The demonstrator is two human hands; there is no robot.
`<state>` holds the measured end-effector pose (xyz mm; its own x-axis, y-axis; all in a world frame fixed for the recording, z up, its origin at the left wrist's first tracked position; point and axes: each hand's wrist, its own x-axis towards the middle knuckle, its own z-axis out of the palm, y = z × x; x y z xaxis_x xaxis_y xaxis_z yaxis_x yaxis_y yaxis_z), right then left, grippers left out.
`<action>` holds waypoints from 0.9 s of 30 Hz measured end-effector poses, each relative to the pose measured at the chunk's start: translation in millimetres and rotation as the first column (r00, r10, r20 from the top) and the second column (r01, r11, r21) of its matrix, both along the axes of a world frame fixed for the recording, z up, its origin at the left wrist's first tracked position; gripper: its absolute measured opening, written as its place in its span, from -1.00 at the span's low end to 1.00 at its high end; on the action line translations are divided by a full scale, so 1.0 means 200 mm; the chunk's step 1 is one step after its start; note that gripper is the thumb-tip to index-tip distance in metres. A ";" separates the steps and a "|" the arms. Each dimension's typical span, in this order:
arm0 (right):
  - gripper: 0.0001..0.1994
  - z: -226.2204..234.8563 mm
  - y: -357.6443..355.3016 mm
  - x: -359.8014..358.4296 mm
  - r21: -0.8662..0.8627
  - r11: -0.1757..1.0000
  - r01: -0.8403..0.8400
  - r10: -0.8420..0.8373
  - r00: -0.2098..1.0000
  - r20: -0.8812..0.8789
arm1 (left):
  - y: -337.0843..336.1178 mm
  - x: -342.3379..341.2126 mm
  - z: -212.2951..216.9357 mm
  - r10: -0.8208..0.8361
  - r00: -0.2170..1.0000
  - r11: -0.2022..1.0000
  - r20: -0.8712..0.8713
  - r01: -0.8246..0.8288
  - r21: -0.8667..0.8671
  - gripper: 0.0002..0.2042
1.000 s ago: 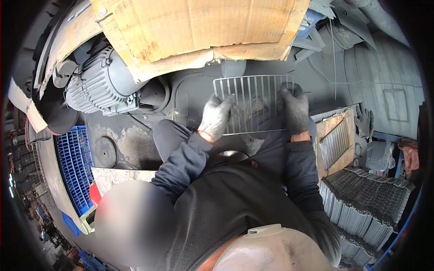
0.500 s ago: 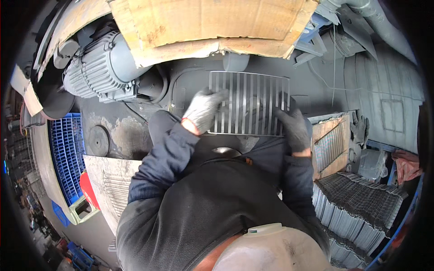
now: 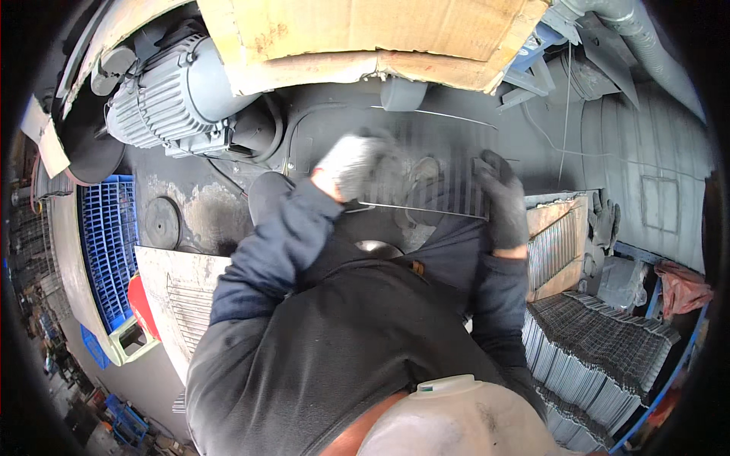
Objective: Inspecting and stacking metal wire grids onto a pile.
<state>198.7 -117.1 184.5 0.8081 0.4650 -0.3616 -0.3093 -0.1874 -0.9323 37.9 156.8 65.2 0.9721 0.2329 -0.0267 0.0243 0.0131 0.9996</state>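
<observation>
A flat metal grate with parallel bars is up in front of my body, over my lap, smeared by motion. At its right edge my right hand, in a dark grey glove, has its fingers curled and closed on the grate. My left hand, in a pale glove, is at the grate's left side. Its fingers are too blurred to show how they meet the grate, whose left edge is mostly hidden behind that hand.
Stacked metal grates fill the lower right, below a board with a grate on it. A grey motor stands upper left. Cardboard hangs across the top. At left are a blue plastic crate and another board.
The grate has gone from sharp to blurred and shifted slightly right. My left hand has moved right and a little up; my right hand has also risen slightly.
</observation>
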 end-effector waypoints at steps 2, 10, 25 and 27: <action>-0.45 0.02 -0.08 0.04 -0.045 0.999 0.005 -0.003 0.999 0.052 | -0.08 0.10 0.21 0.044 0.997 0.988 -0.065 -0.033 0.154 -0.82; -0.63 -0.15 0.45 -0.15 -0.251 0.908 -0.336 0.325 0.942 -0.086 | 0.29 -0.39 0.22 0.242 0.841 0.597 -0.484 -0.522 -0.609 -0.80; -0.74 0.20 -0.32 -0.24 -0.022 0.999 -0.036 0.039 0.988 0.149 | -0.35 -0.23 0.54 0.130 0.973 0.903 -0.190 -0.196 -0.384 -0.76; -0.77 0.15 -0.26 -0.28 -0.123 0.986 -0.110 0.142 0.946 0.291 | -0.34 -0.33 0.55 0.300 0.943 0.941 -0.142 -0.317 -0.119 -0.78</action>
<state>142.7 -169.9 214.2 0.8235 0.5428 -0.1651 0.0120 -0.3075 -0.9515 -27.6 89.4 175.9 0.8404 0.5068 -0.1922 0.1166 0.1773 0.9772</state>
